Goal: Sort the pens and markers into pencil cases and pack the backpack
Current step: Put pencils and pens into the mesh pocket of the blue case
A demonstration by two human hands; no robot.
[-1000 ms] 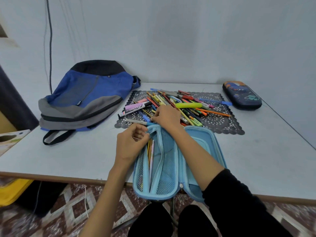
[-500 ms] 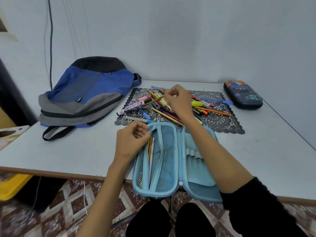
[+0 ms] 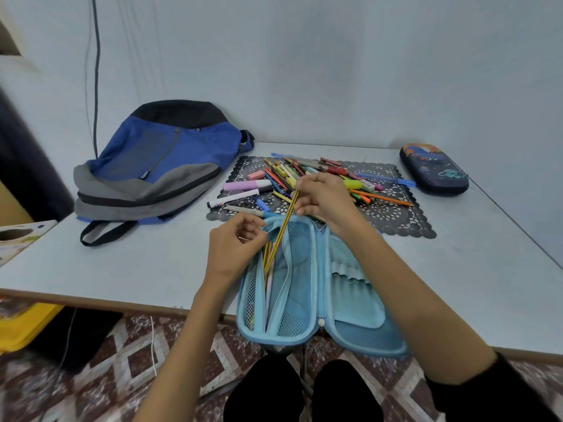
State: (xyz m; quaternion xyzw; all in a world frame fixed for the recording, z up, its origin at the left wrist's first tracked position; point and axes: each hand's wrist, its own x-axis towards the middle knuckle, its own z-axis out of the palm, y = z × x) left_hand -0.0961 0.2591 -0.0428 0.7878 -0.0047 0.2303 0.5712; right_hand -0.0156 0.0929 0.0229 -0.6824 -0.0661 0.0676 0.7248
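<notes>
A light blue pencil case [image 3: 350, 303] lies open at the table's near edge, partly overhanging it. My left hand [image 3: 234, 248] pinches the mesh pocket's upper edge on the case's left half. My right hand [image 3: 326, 202] pinches the top of a yellow-and-black pencil [image 3: 281, 231], whose lower end slants down into that pocket beside other pencils. A pile of pens and markers [image 3: 307, 181] lies on a dark lace mat [image 3: 393, 220] behind the case. A blue and grey backpack [image 3: 155, 169] lies flat at the far left. A dark patterned pencil case [image 3: 434, 169] sits shut at the far right.
The grey table [image 3: 122, 269] ends just below the open case, and my knees show under it. A yellow bin [image 3: 24, 327] stands on the patterned floor at the left. A black cable [image 3: 97, 71] hangs down the wall behind the backpack.
My right hand reached into the pile, picked out a yellow-and-black pencil and brought it back to the mesh pocket. My left hand stayed on the pocket's edge.
</notes>
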